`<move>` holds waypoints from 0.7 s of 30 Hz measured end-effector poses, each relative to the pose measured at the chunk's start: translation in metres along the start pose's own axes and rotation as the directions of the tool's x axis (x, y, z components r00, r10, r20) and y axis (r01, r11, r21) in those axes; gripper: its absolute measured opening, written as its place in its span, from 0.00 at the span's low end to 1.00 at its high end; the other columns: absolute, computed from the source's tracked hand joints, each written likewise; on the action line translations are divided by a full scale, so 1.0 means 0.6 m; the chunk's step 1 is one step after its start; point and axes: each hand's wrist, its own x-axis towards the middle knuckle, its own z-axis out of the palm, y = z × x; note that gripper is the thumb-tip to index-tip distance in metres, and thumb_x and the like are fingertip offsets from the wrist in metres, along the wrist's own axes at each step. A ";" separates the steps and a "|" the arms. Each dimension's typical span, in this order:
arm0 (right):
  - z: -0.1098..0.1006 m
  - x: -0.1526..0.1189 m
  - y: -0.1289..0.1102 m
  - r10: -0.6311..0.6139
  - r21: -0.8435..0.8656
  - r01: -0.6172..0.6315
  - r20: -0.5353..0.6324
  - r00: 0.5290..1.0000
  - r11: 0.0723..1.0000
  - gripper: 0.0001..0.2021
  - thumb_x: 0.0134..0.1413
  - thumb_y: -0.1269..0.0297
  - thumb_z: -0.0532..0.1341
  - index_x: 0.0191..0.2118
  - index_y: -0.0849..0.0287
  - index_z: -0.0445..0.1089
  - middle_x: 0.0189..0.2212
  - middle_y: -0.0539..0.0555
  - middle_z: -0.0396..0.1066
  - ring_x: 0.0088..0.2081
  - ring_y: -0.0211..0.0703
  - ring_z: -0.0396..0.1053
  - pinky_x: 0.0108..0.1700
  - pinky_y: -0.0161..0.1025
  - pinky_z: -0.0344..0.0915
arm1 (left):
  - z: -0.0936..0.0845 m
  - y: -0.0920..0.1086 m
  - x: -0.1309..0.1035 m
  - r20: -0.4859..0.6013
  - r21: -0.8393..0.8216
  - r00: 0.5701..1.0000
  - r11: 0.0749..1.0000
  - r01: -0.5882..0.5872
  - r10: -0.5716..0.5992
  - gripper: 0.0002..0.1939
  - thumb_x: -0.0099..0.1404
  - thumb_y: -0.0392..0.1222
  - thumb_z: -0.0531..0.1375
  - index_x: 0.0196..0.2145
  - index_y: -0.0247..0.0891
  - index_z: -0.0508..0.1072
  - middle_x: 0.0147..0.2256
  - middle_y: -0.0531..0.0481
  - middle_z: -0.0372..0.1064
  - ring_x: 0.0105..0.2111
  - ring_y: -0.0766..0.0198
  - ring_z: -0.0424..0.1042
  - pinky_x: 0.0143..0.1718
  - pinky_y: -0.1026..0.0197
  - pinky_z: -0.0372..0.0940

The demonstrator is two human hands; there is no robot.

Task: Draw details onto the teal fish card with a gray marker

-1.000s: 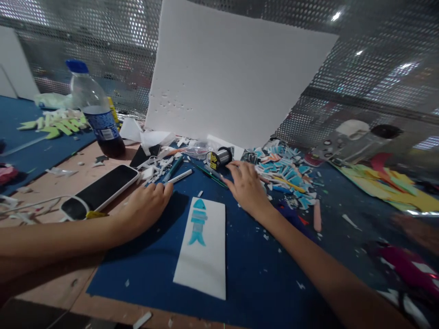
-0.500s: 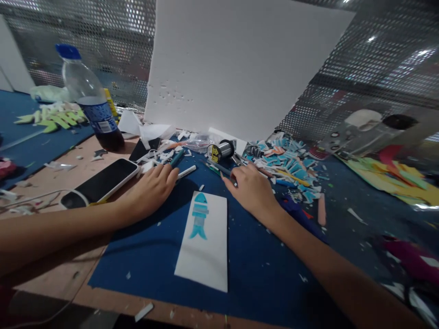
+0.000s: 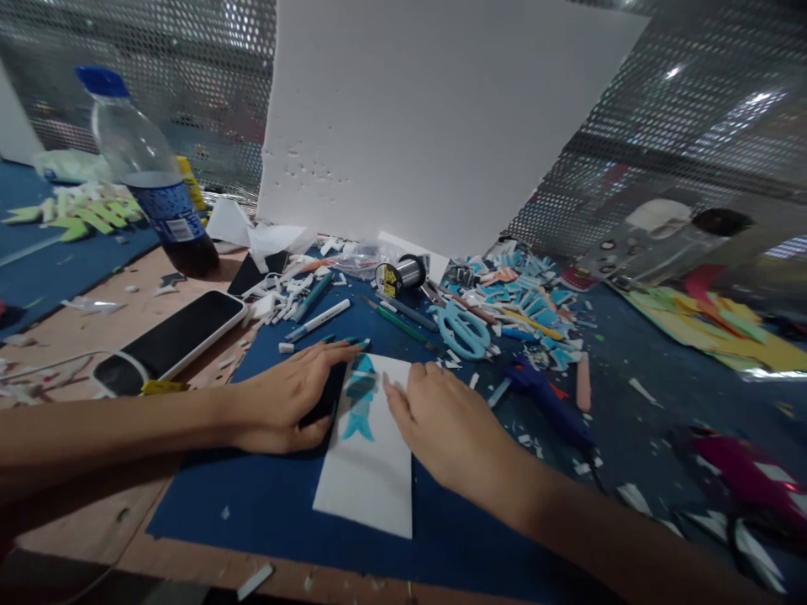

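A white rectangular card or foam board (image 3: 371, 487) lies on the blue mat, with a blue fish (image 3: 359, 412) coloured on its upper part. My left hand (image 3: 296, 395) reaches over the card's upper left edge, fingers stretched out and thumb apart, fingertips near the fish's head. At the card's upper right edge is my right hand (image 3: 441, 412), its fingers curled together and pointing at the fish. Whatever it pinches, if anything, is too small to make out. Blue-handled scissors (image 3: 463, 329), a green pencil (image 3: 403, 323) and a white marker (image 3: 324, 318) lie just beyond the hands.
A phone (image 3: 173, 340) and a bottle with dark liquid (image 3: 157, 185) stand left. A wire spool (image 3: 402, 276) and a heap of blue and white scraps (image 3: 535, 294) lie at the back. A blue glue gun (image 3: 548, 403) lies right. A large white board (image 3: 435, 118) rises behind.
Both hands have come back toward me from the pens and tools onto the upper part of the card. The scissors, earlier hidden by the right hand, now show.
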 end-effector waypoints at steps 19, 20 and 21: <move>-0.004 -0.001 0.004 -0.133 0.270 0.095 0.130 0.983 0.958 0.55 0.46 0.61 0.70 0.74 0.81 0.45 0.66 0.78 0.57 0.67 0.73 0.55 0.69 0.64 0.57 | -0.026 0.029 0.002 -0.034 0.260 0.960 0.925 0.278 -0.279 0.25 0.62 0.57 0.65 0.47 0.37 0.66 0.39 0.44 0.71 0.39 0.50 0.73 0.39 0.51 0.72; -0.004 0.001 0.008 -0.148 0.276 0.112 0.116 0.982 0.955 0.53 0.47 0.63 0.69 0.74 0.80 0.47 0.67 0.78 0.57 0.68 0.72 0.55 0.69 0.64 0.57 | -0.037 0.025 0.007 -0.031 0.330 0.944 0.888 0.319 -0.328 0.18 0.66 0.53 0.62 0.45 0.36 0.68 0.40 0.40 0.71 0.40 0.46 0.74 0.40 0.46 0.72; -0.005 0.002 0.012 -0.175 0.286 0.138 0.108 0.979 0.948 0.51 0.48 0.65 0.68 0.74 0.79 0.48 0.67 0.77 0.57 0.68 0.71 0.54 0.69 0.63 0.57 | -0.045 0.020 0.012 -0.043 0.401 0.922 0.838 0.370 -0.386 0.14 0.69 0.49 0.58 0.43 0.34 0.70 0.41 0.36 0.71 0.42 0.42 0.73 0.42 0.43 0.71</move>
